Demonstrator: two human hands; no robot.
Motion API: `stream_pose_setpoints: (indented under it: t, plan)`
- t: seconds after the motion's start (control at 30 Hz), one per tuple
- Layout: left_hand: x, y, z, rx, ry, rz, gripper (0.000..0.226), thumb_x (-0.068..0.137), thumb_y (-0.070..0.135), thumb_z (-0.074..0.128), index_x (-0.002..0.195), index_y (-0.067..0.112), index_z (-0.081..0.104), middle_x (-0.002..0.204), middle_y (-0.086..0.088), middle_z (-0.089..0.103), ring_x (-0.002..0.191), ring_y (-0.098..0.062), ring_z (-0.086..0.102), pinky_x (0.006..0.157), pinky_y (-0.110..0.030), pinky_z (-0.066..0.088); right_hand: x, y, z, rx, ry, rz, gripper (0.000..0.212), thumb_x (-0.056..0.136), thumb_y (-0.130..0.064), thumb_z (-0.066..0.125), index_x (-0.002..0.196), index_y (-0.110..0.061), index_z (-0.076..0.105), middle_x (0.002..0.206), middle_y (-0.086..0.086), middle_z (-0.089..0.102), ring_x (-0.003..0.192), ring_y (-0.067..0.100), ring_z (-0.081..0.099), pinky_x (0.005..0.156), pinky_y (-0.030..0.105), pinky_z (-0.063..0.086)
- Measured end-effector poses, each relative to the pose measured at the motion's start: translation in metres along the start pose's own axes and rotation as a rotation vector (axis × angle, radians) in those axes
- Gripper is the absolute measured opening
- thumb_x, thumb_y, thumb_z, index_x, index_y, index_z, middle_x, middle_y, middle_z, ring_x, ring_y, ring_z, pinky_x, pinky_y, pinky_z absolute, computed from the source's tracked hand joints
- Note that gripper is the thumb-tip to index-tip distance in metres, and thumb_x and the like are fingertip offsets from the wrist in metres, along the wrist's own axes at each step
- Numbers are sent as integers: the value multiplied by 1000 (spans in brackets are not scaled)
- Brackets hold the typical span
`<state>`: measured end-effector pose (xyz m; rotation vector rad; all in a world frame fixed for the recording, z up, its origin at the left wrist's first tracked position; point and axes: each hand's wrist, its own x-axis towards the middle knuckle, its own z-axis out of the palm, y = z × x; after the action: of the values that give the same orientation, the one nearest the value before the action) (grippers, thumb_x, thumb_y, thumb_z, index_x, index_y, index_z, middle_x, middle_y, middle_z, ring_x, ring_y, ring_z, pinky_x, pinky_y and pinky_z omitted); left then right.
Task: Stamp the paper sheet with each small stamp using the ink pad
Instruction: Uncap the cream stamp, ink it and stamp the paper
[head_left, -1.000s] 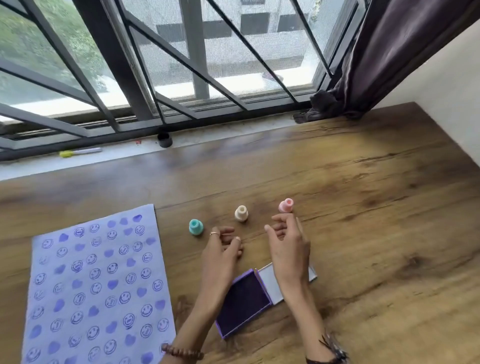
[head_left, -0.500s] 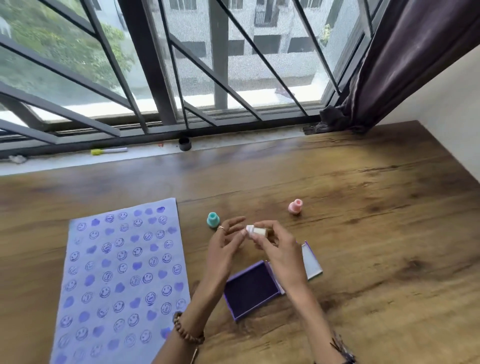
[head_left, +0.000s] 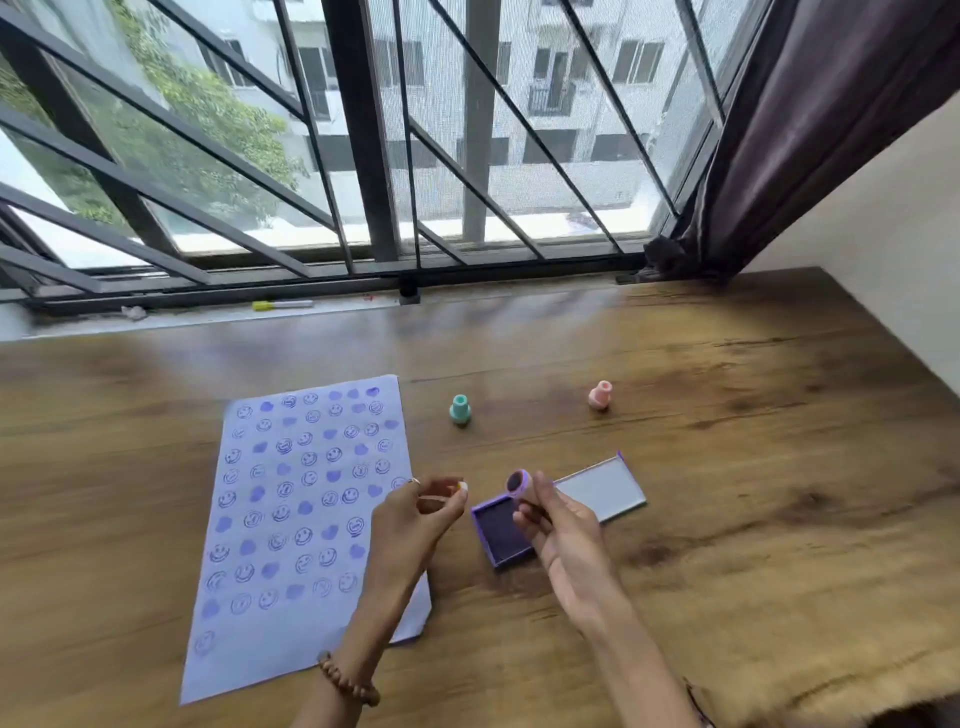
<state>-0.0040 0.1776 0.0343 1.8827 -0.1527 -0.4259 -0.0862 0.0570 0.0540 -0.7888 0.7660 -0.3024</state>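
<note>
A lilac paper sheet (head_left: 291, 519) covered in purple smiley and heart prints lies at the left of the wooden table. My right hand (head_left: 558, 535) holds a small stamp (head_left: 518, 483) above the open purple ink pad (head_left: 501, 530), its inked round face turned up towards me. My left hand (head_left: 415, 514) pinches the stamp's small cream cap (head_left: 462, 486) over the sheet's right edge. A teal stamp (head_left: 460, 409) and a pink stamp (head_left: 600, 395) stand upright farther back on the table.
The ink pad's lid (head_left: 597, 488) lies flat to the right of the pad. A yellow-capped marker (head_left: 282, 305) rests on the window sill behind the table (head_left: 753, 467). A dark curtain (head_left: 779, 130) hangs at the back right beside a white wall.
The cream stamp was picked up from the table and its cap pulled off. The hands have moved apart, the cap in the left and the stamp in the right.
</note>
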Motion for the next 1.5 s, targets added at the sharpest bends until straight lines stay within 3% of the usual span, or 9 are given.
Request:
stream_pose_setpoints:
  t: [0.2, 0.33, 0.47, 0.63, 0.77, 0.97, 1.23, 1.33, 1.5]
  plan:
    - [-2, -24, -5, 352, -74, 195, 24, 84, 18, 62, 108, 18, 63, 87, 1, 58, 84, -16, 58, 75, -27, 44, -9, 1, -18, 124, -66, 127, 20, 90, -4, 46, 84, -3, 65, 64, 1, 73, 57, 5, 66, 55, 15, 56]
    - [-3, -30, 0, 426, -171, 278, 56, 76, 32, 70, 127, 26, 48, 137, 1, 46, 121, -17, 42, 97, -21, 31, -11, 8, -25, -62, -56, 79, 12, 84, -2, 58, 91, -3, 67, 73, 4, 72, 66, 8, 66, 62, 15, 57]
    - [-8, -39, 4, 643, -284, 320, 83, 65, 55, 70, 135, 36, 31, 154, 5, 16, 137, -16, 18, 112, -31, 18, -14, 14, -23, -595, -3, -172, 11, 78, -5, 68, 83, -15, 71, 79, 2, 72, 74, 11, 65, 68, 17, 53]
    - [-10, -46, 4, 604, -243, 370, 71, 69, 48, 70, 131, 34, 40, 152, 4, 24, 137, -16, 18, 110, -26, 15, -16, 22, -18, -1308, -15, -611, 14, 85, -10, 60, 97, -14, 66, 94, 0, 65, 82, 13, 61, 71, 17, 42]
    - [-10, -47, 4, 586, -223, 382, 66, 70, 45, 70, 129, 34, 43, 151, 3, 27, 137, -17, 21, 109, -28, 19, -16, 30, -16, -1550, -49, -677, 15, 93, -12, 49, 100, -14, 62, 98, 3, 63, 85, 20, 63, 71, 34, 51]
    - [-7, -50, 4, 574, -229, 397, 63, 71, 41, 71, 127, 33, 45, 150, 2, 28, 136, -18, 24, 109, -26, 18, -9, 32, -9, -1750, -105, -627, 17, 83, 1, 54, 92, -13, 58, 93, 5, 61, 86, 24, 58, 70, 35, 46]
    - [-5, -41, -19, 547, -347, 432, 64, 76, 38, 67, 133, 30, 39, 155, 1, 7, 137, -16, 15, 111, -27, 16, 14, 4, 23, -1892, -85, -211, 23, 80, -2, 52, 97, -9, 66, 106, 19, 66, 101, 34, 60, 77, 33, 48]
    - [-7, -49, -62, 528, -296, 464, 59, 82, 36, 62, 134, 33, 34, 150, 10, 8, 141, -12, 5, 112, -27, 10, -2, 19, 27, -1867, 6, -313, 17, 86, -4, 49, 99, -5, 60, 110, 16, 59, 99, 35, 58, 77, 40, 47]
    - [-9, -81, -163, 485, -211, 351, 52, 81, 33, 64, 125, 44, 40, 148, 16, 18, 139, -3, -4, 112, -30, 13, -61, 75, 75, -1330, 55, -520, 13, 85, -6, 58, 97, -11, 63, 100, 7, 61, 84, 24, 62, 74, 40, 51]
